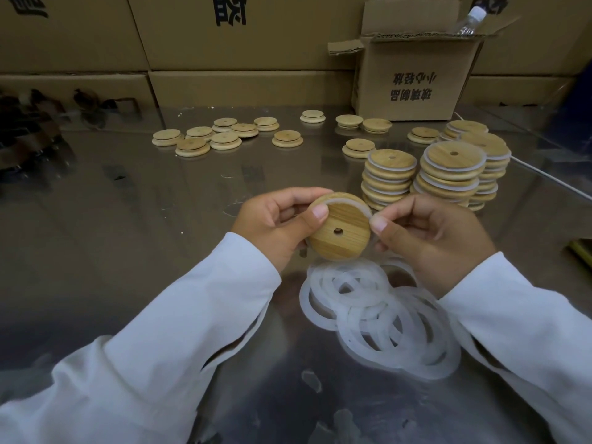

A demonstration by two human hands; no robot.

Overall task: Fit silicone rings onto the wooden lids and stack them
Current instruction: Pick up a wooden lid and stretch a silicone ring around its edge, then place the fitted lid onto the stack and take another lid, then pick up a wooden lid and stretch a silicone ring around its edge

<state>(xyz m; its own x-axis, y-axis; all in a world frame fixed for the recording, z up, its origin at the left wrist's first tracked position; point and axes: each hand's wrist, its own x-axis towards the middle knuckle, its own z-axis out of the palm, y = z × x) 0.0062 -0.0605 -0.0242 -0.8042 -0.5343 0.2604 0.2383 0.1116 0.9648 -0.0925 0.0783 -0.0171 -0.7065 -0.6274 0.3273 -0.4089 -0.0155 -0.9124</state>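
- Cardboard boxes [243, 88] wall the far side, well beyond your fingers.
- The steel table [128, 219] lies beneath both hands.
- The pile of loose rings [378, 315] lies on the table below your fingers, on your side.
- Stacks of ringed lids [389, 177] stand just beyond your right fingers.
- Bare lids [224, 136] lie scattered well beyond your left fingers.
- Your left hand [272, 225] grips the wooden lid [341, 238], thumb across its face and fingers curled behind.
- Your right hand [432, 238] pinches the silicone ring [349, 200] at the lid's right edge, thumb closed against fingers.
- That ring lies round the lid's upper rim.
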